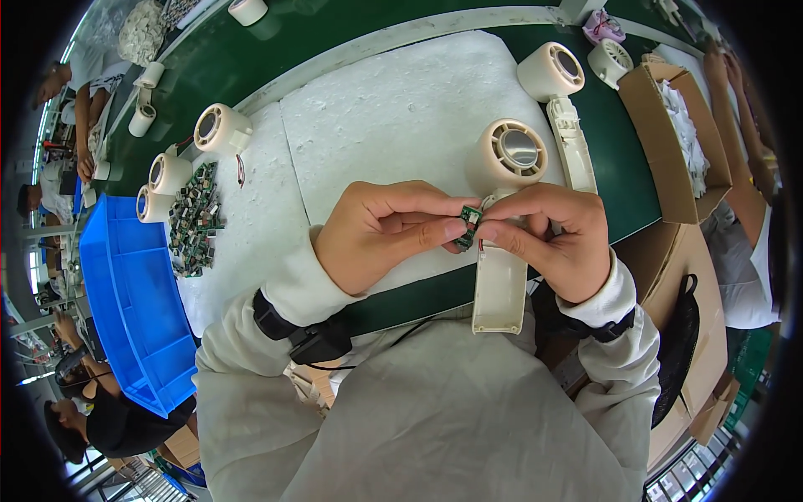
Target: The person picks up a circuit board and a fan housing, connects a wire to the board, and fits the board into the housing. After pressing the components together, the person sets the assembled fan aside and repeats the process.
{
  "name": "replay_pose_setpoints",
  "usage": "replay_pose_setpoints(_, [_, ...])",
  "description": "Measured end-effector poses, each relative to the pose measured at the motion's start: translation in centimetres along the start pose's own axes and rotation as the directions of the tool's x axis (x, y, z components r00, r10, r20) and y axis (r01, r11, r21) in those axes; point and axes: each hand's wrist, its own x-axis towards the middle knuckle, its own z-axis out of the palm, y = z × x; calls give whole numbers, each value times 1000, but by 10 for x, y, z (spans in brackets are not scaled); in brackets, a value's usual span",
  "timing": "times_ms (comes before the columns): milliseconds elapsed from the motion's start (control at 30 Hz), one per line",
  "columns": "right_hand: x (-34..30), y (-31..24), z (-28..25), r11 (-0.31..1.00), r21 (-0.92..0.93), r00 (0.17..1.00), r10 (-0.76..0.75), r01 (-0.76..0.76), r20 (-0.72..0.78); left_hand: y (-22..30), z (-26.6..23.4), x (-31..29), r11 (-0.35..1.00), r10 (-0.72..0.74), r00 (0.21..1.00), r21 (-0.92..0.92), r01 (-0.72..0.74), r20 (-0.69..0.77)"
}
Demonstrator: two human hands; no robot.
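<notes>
A small green circuit board (pixel 470 219) with a white connector is pinched between the thumb and fingers of my left hand (pixel 376 230). At its right edge my right hand (pixel 556 234) is closed, thumb to forefinger; what these fingertips hold is too small to make out. A thin dark red wire shows just under them. Directly beyond my hands stands a cream handheld fan (pixel 512 155) with a round silver centre. Its open, hollow handle shell (pixel 500 293) extends toward me beneath my right hand, partly covered by it.
White foam sheets (pixel 376 100) cover the green bench. Left are a heap of circuit boards (pixel 194 222), several cream fan heads (pixel 222 128) and a blue bin (pixel 138 301). Right are another fan (pixel 552 71) with an open handle and a cardboard box (pixel 669 142) of white pieces. Other people work on both sides.
</notes>
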Motion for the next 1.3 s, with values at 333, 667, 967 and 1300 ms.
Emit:
replay_pose_setpoints(333, [-4,4,6,993,61,995,98,-99,12,-6,-8,-4,996,19,999,86,-22,37])
replay_pose_setpoints(667, [2,-3,3,946,-231,974,-223,227,42,3,9,2,998,-67,985,-20,64,-156])
replay_pose_setpoints(967, [4,3,6,853,-329,914,-371,405,164,1,10,1,994,-49,985,86,64,-162])
replay_pose_setpoints(1300, [-3,-3,6,974,-197,993,-114,115,20,-6,15,0,999,-29,983,40,37,-184])
